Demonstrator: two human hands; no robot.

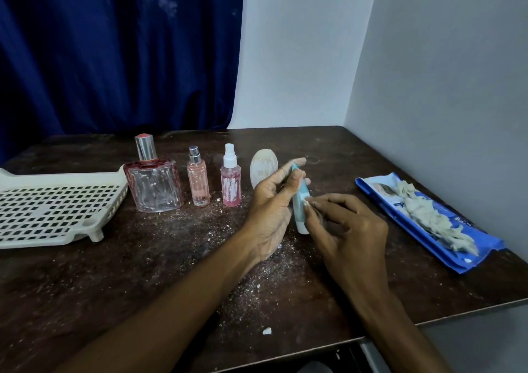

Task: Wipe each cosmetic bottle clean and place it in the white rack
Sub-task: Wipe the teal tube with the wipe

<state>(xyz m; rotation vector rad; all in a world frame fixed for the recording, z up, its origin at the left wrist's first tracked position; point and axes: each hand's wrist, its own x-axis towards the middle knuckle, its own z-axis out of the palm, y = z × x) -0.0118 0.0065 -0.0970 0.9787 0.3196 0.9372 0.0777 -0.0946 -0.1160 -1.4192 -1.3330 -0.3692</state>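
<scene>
My left hand (270,210) holds a slim light-blue tube (300,201) upright above the dark table (114,287). My right hand (347,230) pinches a small pale wipe (309,201) against the tube's side. Behind the hands a white oval bottle (263,170) stands. To its left stand a pink spray bottle with a white cap (231,182), a thin pink spray bottle (197,180) and a large square glass perfume bottle (154,181). All are smeared with white. The white rack (54,204) lies at the far left, with nothing in it.
A blue wipes packet (445,244) with a crumpled grey-white cloth (428,215) on it lies at the right by the wall. White crumbs and dust (251,270) cover the table's middle. A blue curtain (114,52) hangs behind.
</scene>
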